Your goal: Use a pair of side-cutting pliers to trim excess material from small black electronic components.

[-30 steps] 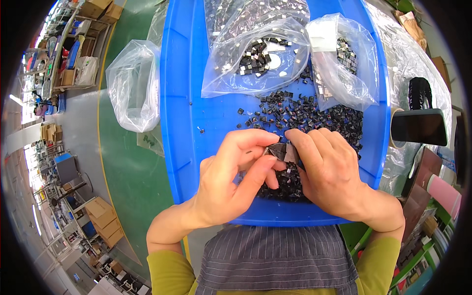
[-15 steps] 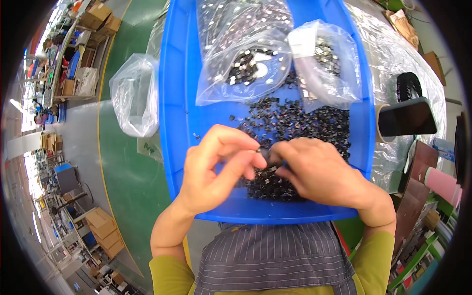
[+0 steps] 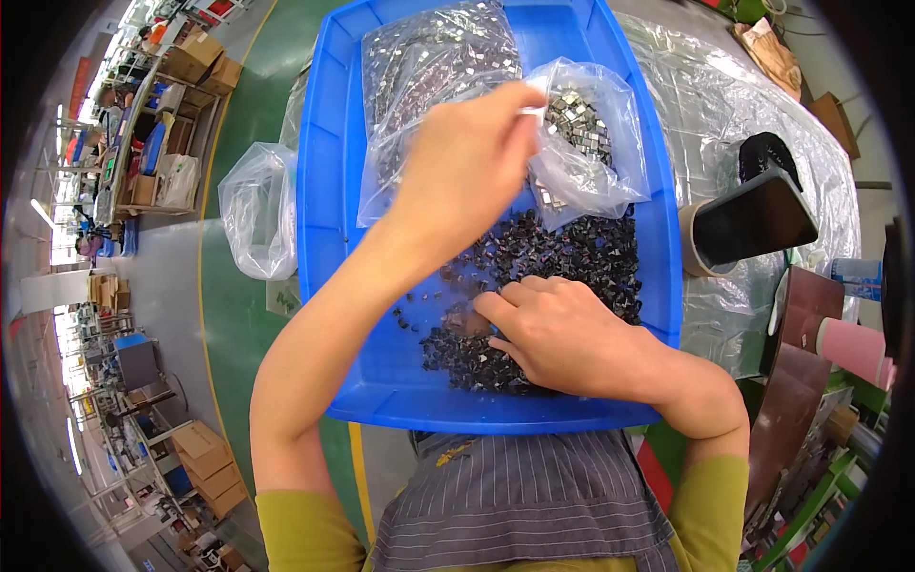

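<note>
My left hand [image 3: 467, 162] is raised over the far part of the blue tray [image 3: 372, 396]. Its thumb and fingertips are pinched at the mouth of a clear plastic bag [image 3: 596, 181] of small silvery square pieces [image 3: 579, 122]; whether they grip the bag's edge or a small piece cannot be made out. My right hand [image 3: 567, 334] is low over a loose heap of small black parts [image 3: 553, 248], palm down. Its thumb and index finger are apart, with the fingertips at the parts and slightly blurred. A larger clear bag [image 3: 429, 52] of similar pieces lies partly under my left hand.
A crumpled clear bag [image 3: 259, 210] hangs outside the tray's left wall. To the right, a phone [image 3: 753, 221] leans on a cardboard ring [image 3: 694, 238] over silvery sheeting [image 3: 658, 105]. Shelves with boxes [image 3: 195, 52] stand far left, across a green floor [image 3: 243, 334].
My left hand has left my right hand and moved up and away to the bag of silvery pieces. My right hand has stayed over the black parts. The view has shifted slightly.
</note>
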The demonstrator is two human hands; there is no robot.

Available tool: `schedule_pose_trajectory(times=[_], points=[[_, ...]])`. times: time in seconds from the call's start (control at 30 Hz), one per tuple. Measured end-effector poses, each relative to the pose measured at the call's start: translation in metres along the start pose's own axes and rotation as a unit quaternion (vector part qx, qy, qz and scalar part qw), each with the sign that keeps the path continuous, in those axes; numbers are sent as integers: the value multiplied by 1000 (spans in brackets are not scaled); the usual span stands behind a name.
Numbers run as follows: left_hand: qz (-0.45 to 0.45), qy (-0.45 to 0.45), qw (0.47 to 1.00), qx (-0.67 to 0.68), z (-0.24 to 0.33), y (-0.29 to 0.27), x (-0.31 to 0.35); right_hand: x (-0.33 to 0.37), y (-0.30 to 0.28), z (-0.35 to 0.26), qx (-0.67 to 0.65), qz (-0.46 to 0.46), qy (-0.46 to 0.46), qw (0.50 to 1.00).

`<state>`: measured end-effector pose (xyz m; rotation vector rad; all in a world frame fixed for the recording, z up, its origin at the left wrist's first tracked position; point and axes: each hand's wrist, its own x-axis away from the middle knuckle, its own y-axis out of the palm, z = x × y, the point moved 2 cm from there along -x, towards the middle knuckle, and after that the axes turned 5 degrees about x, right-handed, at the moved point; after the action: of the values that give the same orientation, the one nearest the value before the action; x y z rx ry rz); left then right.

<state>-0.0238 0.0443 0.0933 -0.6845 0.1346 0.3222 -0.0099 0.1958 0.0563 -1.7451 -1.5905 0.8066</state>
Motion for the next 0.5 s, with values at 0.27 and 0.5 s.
schedule_pose_trajectory(times=[0.27, 0.5], points=[[17, -3, 980, -200, -57, -29, 81, -5, -11, -6, -20, 83, 5, 996], [-17, 53, 933, -356, -90, 1, 53, 15, -22, -21, 12, 115, 7, 993]])
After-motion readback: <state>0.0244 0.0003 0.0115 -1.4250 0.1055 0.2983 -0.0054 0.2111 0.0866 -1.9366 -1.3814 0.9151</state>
